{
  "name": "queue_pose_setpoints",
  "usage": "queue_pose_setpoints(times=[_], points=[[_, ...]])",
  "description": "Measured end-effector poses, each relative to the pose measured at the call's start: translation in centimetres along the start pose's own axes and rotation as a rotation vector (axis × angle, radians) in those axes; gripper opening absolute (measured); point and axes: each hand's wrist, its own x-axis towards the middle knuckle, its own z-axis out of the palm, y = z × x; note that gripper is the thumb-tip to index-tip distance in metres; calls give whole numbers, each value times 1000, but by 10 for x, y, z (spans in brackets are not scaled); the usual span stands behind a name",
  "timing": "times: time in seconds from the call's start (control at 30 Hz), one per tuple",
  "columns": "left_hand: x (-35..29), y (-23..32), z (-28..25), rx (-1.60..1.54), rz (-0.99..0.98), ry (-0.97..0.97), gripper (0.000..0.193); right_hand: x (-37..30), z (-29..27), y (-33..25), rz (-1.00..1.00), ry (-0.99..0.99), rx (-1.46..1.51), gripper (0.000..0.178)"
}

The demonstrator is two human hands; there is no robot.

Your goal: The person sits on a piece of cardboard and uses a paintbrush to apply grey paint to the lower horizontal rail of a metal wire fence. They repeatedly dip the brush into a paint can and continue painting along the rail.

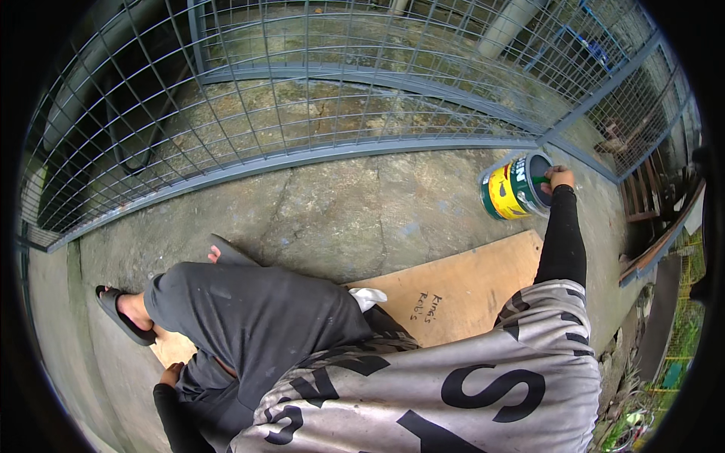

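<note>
At the far right, my right arm is stretched out over a paint can (507, 192) with a dark green and yellow label. My right hand (559, 179) is closed at the can's open top around a green handle (540, 180). Whatever is on the handle's other end is hidden inside the can. My left hand (172, 374) lies on my dark grey trousers (253, 317) at the lower left, fingers partly in sight and holding nothing. Below the can a plywood board (461, 291) with handwriting lies on the concrete, partly beneath me.
A grey wire-mesh fence (302, 113) crosses the far side and turns at the right corner. Concrete floor (340, 211) stretches between it and my legs. A white cloth (368, 298) hangs by my hip. Stacked wood slats (642, 192) and greenery stand beyond the right edge.
</note>
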Motion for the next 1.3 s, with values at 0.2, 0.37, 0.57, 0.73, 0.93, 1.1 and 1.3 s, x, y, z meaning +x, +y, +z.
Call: queue_pose_setpoints(times=[0.2,0.37,0.57,0.73,0.93,1.1,1.3], points=[[16,-13,8,-53,-24,11,37,-19,-64,-34,-78,223,323,11],[15,-27,9,-94,-40,23,38,-31,-77,-45,-45,300,523,23],[20,-14,6,-74,-42,38,36,-34,-68,-41,-174,304,394,29],[9,14,-10,-36,-64,41,35,-70,-14,-29,-122,137,97,35],[10,38,-21,-66,-79,33,38,-55,2,-14,-134,132,76,40],[5,20,-13,-60,-76,17,46,-44,11,-11,-204,77,81,40],[9,22,-13,-44,-83,4,46,-33,0,-7,-221,84,117,39]])
